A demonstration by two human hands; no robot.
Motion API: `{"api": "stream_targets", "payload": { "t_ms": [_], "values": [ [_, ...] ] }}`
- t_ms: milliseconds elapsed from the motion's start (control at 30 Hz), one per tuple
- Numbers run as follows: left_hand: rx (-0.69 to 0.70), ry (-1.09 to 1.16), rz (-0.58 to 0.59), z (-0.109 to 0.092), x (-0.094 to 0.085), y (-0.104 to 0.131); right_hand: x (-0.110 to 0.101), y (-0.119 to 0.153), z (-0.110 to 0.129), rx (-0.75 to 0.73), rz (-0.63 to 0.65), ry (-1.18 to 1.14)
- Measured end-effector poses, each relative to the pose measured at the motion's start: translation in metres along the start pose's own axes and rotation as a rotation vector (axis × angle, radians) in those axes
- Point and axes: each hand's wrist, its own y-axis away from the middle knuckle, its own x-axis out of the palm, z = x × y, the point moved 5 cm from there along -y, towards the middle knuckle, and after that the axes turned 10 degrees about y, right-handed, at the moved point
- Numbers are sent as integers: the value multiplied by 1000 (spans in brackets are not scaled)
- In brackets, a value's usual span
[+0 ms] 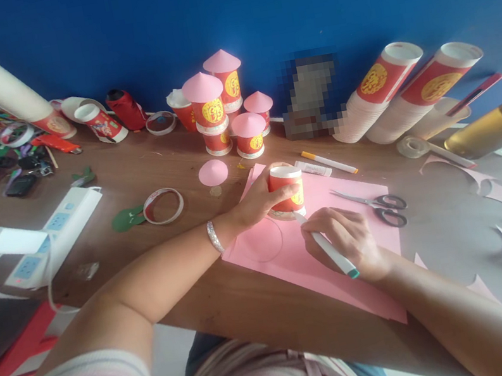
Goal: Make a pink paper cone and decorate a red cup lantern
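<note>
Holding | left hand (pixel 258 203): red cup (pixel 286 178) | right hand (pixel 346 237): marker (pixel 333 252)

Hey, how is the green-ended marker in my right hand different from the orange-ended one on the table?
The green-ended marker is gripped in the right hand, while the orange-ended marker lies untouched on the table. The green-ended marker slants down toward the lower edge of the red cup; the orange-ended marker lies flat. Both have a white barrel.
</note>
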Motion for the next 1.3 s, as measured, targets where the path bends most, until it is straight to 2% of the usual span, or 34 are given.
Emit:
{"api": "stream_targets", "payload": {
  "t_ms": [200,500,900,1300],
  "values": [
    [11,-14,1,-1,0,0,0,1,0,11,-57,0],
    [11,-13,-5,1,0,-1,0,0,-1,4,-3,2],
    [38,47,38,1,2,-4,-1,0,0,11,-33,-7],
    [37,59,36,1,1,-4,-1,-1,-1,8,8,-29]
  ]
}}
